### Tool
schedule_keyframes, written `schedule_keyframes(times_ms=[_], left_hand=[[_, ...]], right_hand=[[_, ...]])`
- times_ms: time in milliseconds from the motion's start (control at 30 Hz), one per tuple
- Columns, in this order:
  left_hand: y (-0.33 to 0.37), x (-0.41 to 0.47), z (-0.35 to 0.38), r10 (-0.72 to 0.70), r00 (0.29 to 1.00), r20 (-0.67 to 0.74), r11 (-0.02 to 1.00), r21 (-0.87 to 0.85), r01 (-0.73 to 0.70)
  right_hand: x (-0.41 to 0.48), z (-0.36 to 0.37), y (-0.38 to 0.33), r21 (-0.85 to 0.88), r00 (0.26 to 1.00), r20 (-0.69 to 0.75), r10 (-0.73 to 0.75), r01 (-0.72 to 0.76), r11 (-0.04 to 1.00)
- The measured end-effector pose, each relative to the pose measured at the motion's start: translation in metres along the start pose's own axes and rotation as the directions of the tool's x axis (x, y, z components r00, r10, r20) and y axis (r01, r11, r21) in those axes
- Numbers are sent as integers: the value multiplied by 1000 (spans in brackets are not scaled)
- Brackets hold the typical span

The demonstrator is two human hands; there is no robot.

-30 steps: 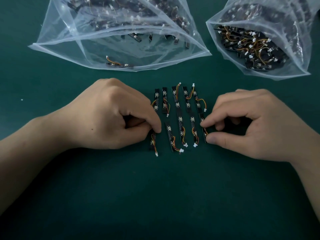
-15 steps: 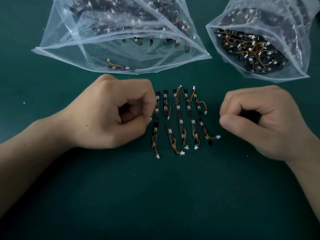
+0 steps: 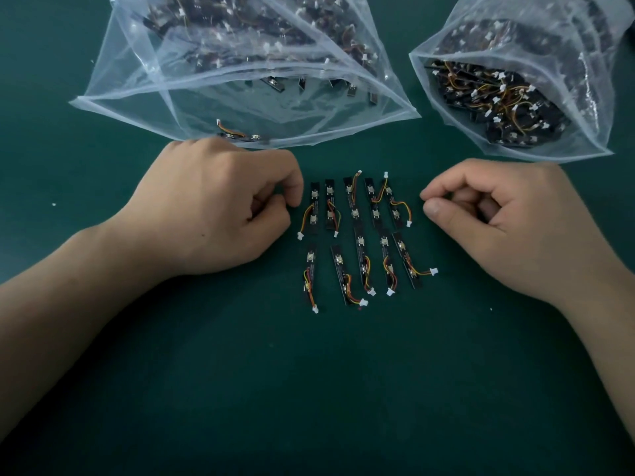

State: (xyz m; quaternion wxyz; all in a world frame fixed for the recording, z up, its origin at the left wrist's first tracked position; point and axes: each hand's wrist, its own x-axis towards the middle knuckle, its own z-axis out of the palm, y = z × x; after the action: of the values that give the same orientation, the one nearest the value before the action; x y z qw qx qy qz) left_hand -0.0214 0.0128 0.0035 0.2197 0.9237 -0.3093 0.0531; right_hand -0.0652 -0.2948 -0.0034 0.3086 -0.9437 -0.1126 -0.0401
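Circuit strips [image 3: 361, 250] lie on green mat [image 3: 309, 389] in two rows of five, wired, white plugs at the ends; near row [image 3: 341, 271] slightly askew, far row [image 3: 354, 211] straighter. Left hand [image 3: 220, 207] rests just left of them, fingers curled in, grasping nothing. Right hand [image 3: 508, 221] just right, likewise clenched, empty. Beyond: two clear bags, one [image 3: 240, 108] behind the left hand, another [image 3: 522, 108] far right, both holding more strips.

Illumination dim, diffuse and overhead: soft shadows darken the green mat [image 3: 309, 389] toward the lower corners, pale glare marks creases of the wide plastic bag [image 3: 144, 91] and the fuller bag [image 3: 584, 97], the circuit strips [image 3: 355, 212] at centre are fairly sharp, and the edges bow and soften.
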Motion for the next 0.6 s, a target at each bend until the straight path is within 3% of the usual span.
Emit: schedule_keyframes(times_ms=[600], left_hand=[[0,1,0,-35,999,10,999,-29,35]], right_hand=[[0,0,-3,13,999,12,38,-38,999]])
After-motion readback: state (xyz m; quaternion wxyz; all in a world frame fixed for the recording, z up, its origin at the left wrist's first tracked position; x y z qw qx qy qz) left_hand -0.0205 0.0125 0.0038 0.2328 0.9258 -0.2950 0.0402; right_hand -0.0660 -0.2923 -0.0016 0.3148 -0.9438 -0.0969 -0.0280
